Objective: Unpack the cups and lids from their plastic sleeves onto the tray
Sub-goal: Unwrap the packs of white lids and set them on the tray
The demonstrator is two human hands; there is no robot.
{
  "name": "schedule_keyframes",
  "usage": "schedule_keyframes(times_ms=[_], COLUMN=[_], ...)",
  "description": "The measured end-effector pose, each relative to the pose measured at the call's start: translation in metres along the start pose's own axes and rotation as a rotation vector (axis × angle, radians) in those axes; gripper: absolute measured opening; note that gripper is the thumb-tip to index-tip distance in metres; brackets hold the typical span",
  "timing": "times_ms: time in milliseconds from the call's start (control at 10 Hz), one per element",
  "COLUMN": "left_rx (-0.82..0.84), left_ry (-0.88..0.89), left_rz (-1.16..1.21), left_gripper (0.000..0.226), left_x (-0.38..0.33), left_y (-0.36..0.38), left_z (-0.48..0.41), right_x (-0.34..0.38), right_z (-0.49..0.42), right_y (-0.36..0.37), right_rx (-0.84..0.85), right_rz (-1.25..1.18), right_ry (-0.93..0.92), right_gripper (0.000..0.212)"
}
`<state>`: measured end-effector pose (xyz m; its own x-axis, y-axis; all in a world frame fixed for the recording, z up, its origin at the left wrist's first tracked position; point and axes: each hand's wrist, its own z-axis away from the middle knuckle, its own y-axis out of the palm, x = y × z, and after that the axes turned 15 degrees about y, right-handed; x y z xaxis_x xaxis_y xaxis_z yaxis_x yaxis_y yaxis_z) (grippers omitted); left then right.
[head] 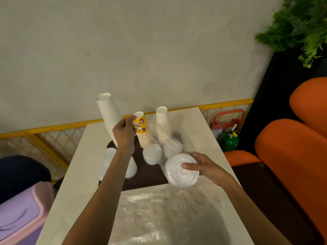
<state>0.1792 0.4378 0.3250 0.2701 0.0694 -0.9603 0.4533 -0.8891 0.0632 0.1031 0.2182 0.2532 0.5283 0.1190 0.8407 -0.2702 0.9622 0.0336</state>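
Observation:
A dark brown tray (146, 175) lies on the white table. My left hand (123, 131) grips the top of a yellow printed cup stack (142, 131) that stands upside down on the tray. My right hand (205, 167) holds a stack of clear lids (180, 171) still in its plastic sleeve, at the tray's right edge. On the tray also stand a tall white cup stack (108, 114), a shorter white cup stack (161, 114), a small white lid stack (152, 154) and white stacks (109, 160) partly hidden by my left forearm.
An empty plastic sleeve with red print (168, 213) lies on the near part of the white table (79, 174). Orange seats (292, 147) stand to the right and a purple bin (23, 213) to the left. A wall with a yellow rail (53, 128) runs behind the table.

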Motion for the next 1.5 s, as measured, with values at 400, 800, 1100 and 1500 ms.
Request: schedule_keyframes(times_ms=[400,800,1100,1500], left_rx=[0.245,0.064,0.200,0.195], left_ry=[-0.124,-0.034,-0.045,-0.187], left_rz=[-0.027,0.037,0.094,0.091], left_gripper=[0.048,0.050,0.047,0.057], left_x=[0.011,0.025,0.016,0.014], left_y=[0.038,0.009,0.023,0.017], left_z=[0.107,0.098,0.132,0.095], right_x=[0.012,0.012,0.030,0.029], right_z=[-0.007,0.009,-0.011,-0.003], right_y=[0.056,0.075,0.089,0.072], right_rx=[-0.321,-0.273,-0.385,-0.379], right_rz=[-0.556,-0.368,-0.715,-0.384], right_ry=[-0.177,-0.141,-0.130,-0.290], right_gripper=[0.026,0.042,0.059,0.016])
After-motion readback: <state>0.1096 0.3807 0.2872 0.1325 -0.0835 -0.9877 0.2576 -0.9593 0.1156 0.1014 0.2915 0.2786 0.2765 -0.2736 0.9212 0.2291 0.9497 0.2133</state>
